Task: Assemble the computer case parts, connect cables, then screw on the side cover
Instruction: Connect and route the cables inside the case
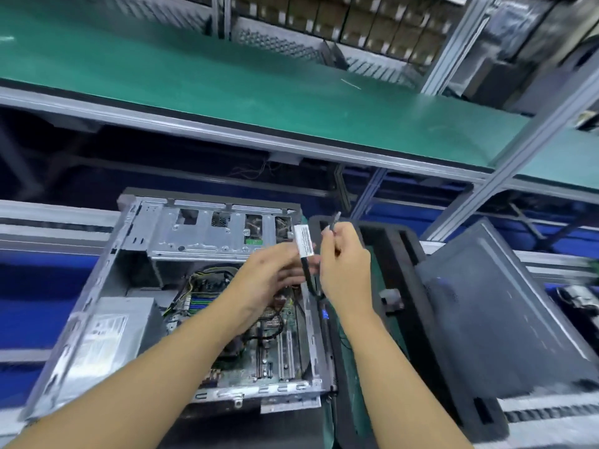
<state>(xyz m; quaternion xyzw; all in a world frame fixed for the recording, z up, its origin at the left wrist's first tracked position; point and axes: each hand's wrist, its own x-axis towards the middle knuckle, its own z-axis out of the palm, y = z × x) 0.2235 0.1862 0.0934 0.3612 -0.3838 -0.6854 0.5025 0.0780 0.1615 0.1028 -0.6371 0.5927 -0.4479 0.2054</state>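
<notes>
The computer case (201,234) lies on its side with the top open, bare silver metal, motherboard and bundled wires showing inside, the boxy power supply in the near-left corner and the drive cage along the far edge. Up over its right edge is the black cable (307,273) with a white label wrapped near its top, pinched at the upper end by the right hand (346,264) and held just under the label by the blurred left hand (275,273). Off to the right, apart from the case, the dark grey side cover (502,319) rests tilted, its flat face up.
</notes>
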